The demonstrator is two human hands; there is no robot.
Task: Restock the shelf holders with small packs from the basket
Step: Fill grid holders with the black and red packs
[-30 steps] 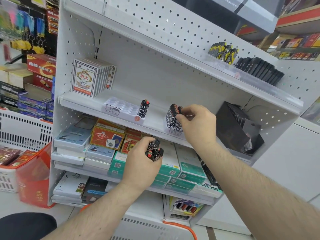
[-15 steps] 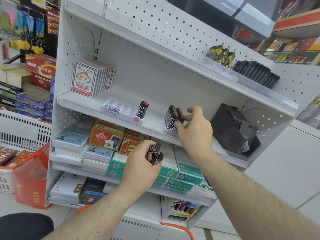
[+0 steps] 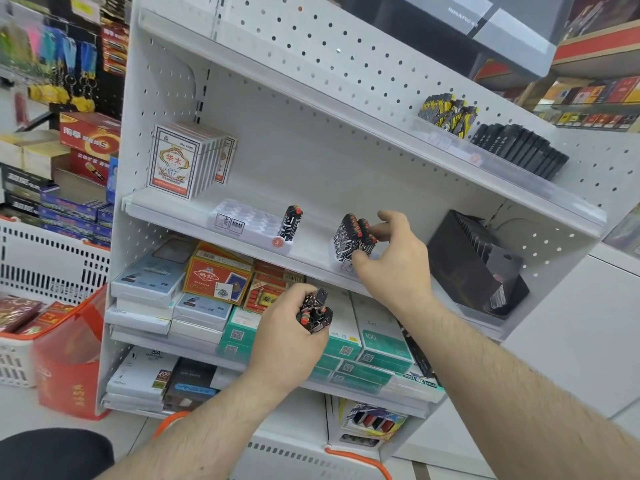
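- My left hand (image 3: 287, 336) is curled round a small bunch of packs (image 3: 314, 313), held in front of the lower shelves, below the front edge of the middle shelf (image 3: 207, 221).
- My right hand (image 3: 394, 258) is up at that front edge, fingers loosely spread, thumb and fingertips touching the row of packs (image 3: 355, 237) already standing in the right holder (image 3: 346, 266). Whether I am pinching one or only steadying the row, I cannot tell.
- They look light and rigid to me, slim upright pieces with a smooth printed skin, so likely a little slippery. I would take each one by its two flat sides near the top and slide it down into its slot.
- A tightly packed row tips easily, so I judge a steadying touch on the neighbours is wise while seating the next one.
- Looks: black bodies with a white line pattern and red caps on top.
- The left holder (image 3: 242, 223), a clear tray nearer the shelf's left end, stands almost bare, with one lone pack (image 3: 292, 221) upright at its right end. Most of the restocking seems yet to do there.
- Only an orange handle (image 3: 360, 459) shows at the bottom edge, perhaps the basket's.
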